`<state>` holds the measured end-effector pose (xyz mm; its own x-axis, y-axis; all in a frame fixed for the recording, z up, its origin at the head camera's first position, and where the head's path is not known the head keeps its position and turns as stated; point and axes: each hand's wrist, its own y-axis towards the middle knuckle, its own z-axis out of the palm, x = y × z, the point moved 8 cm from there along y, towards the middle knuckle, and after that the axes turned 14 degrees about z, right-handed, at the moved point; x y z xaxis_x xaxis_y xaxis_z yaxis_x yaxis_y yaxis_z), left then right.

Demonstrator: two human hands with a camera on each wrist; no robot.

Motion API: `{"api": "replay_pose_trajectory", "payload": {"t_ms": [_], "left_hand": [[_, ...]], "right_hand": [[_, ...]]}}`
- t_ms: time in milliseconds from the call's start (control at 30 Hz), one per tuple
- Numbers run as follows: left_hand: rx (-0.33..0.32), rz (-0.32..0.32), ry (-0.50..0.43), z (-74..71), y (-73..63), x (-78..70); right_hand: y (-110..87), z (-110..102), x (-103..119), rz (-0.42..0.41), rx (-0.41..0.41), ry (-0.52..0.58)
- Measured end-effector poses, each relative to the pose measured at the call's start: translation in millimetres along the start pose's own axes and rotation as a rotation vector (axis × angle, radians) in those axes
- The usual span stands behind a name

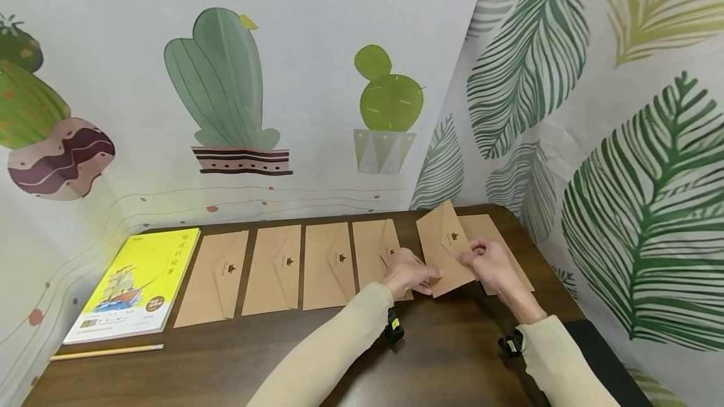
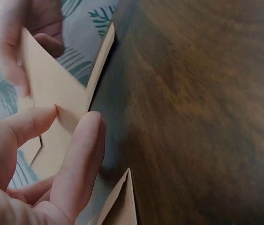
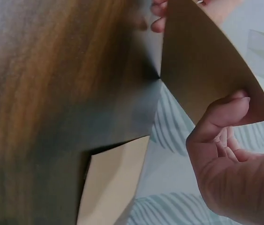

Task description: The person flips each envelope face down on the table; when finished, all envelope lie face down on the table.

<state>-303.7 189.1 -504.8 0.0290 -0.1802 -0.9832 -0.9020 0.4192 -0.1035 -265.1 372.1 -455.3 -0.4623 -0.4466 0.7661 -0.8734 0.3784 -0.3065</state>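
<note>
A brown kraft envelope (image 1: 444, 250) with a pointed flap and a small black crown print is held tilted above the table. My left hand (image 1: 408, 272) pinches its lower left corner between thumb and fingers. At the right edge, my right hand (image 1: 494, 262) pinches it too; the right wrist view shows that thumb (image 3: 230, 110) on the envelope's plain side. Behind the right hand another envelope (image 1: 481, 228) lies on the table, partly covered. Just left of the held one lies an envelope (image 1: 370, 244) partly hidden by my left hand.
Three more matching envelopes (image 1: 328, 262) lie in a row to the left on the dark wooden table (image 1: 237, 363). A yellow book (image 1: 136, 281) with a ship on its cover and a pencil (image 1: 107, 352) sit at the far left. A dark flat object (image 1: 605, 357) is at the right edge.
</note>
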Motion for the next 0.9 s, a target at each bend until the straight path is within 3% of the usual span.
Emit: {"api": "replay_pose_trajectory", "payload": {"t_ms": [200, 367, 600, 733, 900], "left_hand": [[0.007, 0.042, 0.060, 4.1, 4.1, -8.6], [0.047, 0.125, -0.035, 10.6, 8.6, -24.3], [0.031, 0.168, -0.122, 10.7, 10.1, -37.1], [0.011, 0.175, -0.088, 7.9, 8.0, -40.7], [-0.013, 0.177, -0.036, 5.0, 4.4, -44.9]], "right_hand": [[-9.8, -2, 15, -0.075, -0.085, -0.075], [-16.1, 2, 24, -0.133, -0.116, -0.142], [-24.3, 18, 25, -0.117, 0.048, -0.051], [-25.2, 28, 19, -0.069, 0.150, 0.009], [-21.7, 40, 11, -0.057, 0.243, -0.013]]}}
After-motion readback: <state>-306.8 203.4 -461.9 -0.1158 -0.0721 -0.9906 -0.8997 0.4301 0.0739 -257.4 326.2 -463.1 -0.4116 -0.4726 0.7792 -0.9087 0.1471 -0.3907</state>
